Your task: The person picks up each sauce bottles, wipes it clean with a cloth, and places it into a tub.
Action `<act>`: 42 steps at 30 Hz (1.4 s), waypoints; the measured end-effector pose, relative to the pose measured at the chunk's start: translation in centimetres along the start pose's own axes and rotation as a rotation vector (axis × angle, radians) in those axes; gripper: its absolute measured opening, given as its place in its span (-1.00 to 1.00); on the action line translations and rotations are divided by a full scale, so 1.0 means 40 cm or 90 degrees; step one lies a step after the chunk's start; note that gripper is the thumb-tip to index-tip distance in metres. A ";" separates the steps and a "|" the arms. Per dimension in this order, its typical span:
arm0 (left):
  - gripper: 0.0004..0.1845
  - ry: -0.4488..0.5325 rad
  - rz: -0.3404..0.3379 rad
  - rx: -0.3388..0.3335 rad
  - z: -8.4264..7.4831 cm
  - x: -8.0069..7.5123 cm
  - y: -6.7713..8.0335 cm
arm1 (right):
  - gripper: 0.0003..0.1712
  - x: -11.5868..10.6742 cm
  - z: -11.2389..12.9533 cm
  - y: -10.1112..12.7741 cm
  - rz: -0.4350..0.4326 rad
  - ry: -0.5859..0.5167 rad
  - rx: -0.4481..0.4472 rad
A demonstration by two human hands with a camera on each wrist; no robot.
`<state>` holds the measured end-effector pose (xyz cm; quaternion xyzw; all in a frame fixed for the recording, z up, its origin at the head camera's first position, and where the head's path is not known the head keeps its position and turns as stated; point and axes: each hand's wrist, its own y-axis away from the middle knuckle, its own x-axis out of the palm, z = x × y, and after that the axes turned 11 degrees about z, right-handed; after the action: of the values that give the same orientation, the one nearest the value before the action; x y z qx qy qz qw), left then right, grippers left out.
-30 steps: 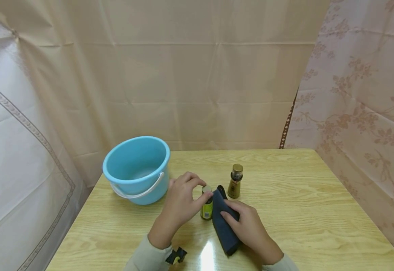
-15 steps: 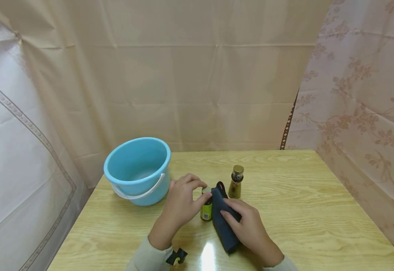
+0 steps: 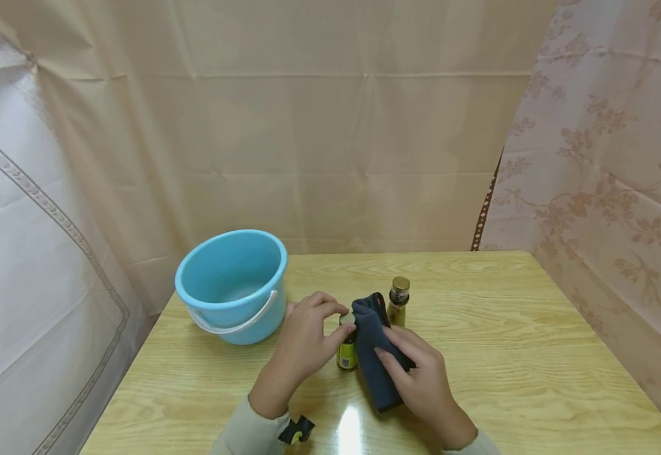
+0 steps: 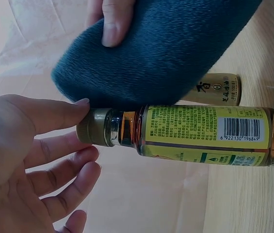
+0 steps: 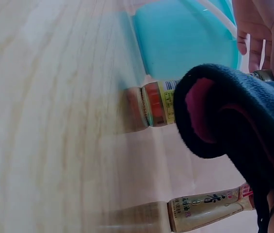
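Observation:
My left hand pinches the cap of a small glass bottle with a yellow-green label, which stands upright on the table. A folded, dark blue plush cloth is gripped in my right hand, thumb on the near side. The cloth lies along the right side of the bottle; in the left wrist view it meets the neck and upper label, though firm contact is hard to tell. Pinkish-red shows inside its fold in the right wrist view. Behind it stands a second, gold-labelled bottle, partly covered by the cloth.
A light blue bucket with a white handle stands left of my left hand, near the table's far left corner. The wooden table stretches to the right. Beige and floral curtains hang behind and at both sides.
The cloth has moved upward and slightly right along the bottle with my right hand, and now hides more of the gold-labelled bottle. My left hand and the pinched bottle stay put.

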<state>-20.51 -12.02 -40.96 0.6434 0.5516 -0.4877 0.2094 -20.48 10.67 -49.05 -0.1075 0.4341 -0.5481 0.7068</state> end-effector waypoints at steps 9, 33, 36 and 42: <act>-0.70 0.003 0.004 0.005 0.001 0.000 0.001 | -0.52 -0.001 0.000 0.000 0.014 0.001 0.030; -0.72 0.012 0.004 0.010 -0.001 -0.003 0.000 | -0.63 0.008 -0.029 0.008 0.161 0.048 0.215; -0.72 0.013 0.008 0.009 -0.002 -0.004 0.001 | -0.62 0.008 -0.030 0.007 0.188 0.051 0.261; -0.68 0.002 0.009 0.014 0.000 -0.004 0.002 | -0.60 0.010 -0.033 0.009 0.204 0.058 0.295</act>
<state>-20.42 -12.12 -40.83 0.6501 0.5421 -0.4915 0.2051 -21.20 10.90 -50.26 0.1518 0.3403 -0.5180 0.7699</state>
